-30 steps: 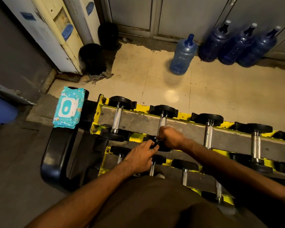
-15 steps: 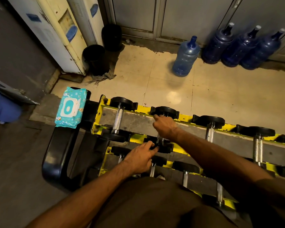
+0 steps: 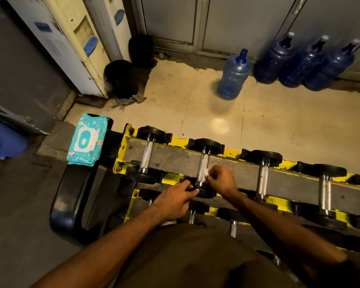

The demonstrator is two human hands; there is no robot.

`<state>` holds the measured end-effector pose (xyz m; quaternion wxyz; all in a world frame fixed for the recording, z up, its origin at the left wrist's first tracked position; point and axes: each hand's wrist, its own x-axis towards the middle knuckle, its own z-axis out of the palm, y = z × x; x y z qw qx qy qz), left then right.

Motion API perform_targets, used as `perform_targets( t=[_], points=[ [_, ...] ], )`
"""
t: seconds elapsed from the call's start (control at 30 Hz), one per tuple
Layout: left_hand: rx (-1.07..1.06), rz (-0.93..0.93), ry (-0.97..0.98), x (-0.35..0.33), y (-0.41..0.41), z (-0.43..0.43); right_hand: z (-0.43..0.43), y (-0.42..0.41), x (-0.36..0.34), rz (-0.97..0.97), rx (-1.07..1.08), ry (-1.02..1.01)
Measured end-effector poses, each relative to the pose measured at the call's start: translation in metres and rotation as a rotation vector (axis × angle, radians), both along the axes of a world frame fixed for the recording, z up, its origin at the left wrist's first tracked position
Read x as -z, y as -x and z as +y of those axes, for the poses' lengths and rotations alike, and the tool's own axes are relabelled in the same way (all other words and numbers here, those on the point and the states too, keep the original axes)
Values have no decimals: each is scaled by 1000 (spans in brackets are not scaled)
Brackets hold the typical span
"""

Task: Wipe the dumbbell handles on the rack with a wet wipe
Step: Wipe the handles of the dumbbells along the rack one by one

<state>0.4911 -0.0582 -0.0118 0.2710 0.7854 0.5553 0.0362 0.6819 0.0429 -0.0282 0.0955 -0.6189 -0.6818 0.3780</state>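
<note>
A yellow and grey dumbbell rack [image 3: 235,151] runs left to right below me, holding several dumbbells with black heads and knurled steel handles. My right hand [image 3: 222,179] pinches a small white wet wipe [image 3: 206,172] against the right side of the second dumbbell's handle [image 3: 202,169] on the upper tier. My left hand [image 3: 175,199] rests on that dumbbell's near black head, fingers curled on it. More dumbbells sit on the lower tier, partly hidden by my arms and body.
A teal wet wipe pack [image 3: 86,140] lies on a black padded bench end [image 3: 71,196] left of the rack. Blue water jugs [image 3: 234,77] stand on the tiled floor beyond, with black bins [image 3: 121,77] and white dispensers [image 3: 71,44] at far left.
My right hand slid back down the second dumbbell's handle from its far head and now sits beside the handle, with the white wipe showing. My left hand stayed on the near head.
</note>
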Motion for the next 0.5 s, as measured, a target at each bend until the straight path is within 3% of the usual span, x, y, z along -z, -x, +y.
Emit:
perform_targets(
  t=[0.07, 0.17, 0.33, 0.5],
  points=[
    [-7, -5, -4, 1, 1, 2, -11, -4, 6, 71, 29, 143],
    [0, -13, -3, 2, -1, 6, 14, -3, 10, 248, 316, 292],
    [-10, -14, 13, 2, -1, 3, 34, 14, 15, 548, 719, 304],
    [-20, -23, 19, 1, -3, 8, 11, -2, 23, 303, 435, 451]
  ],
)
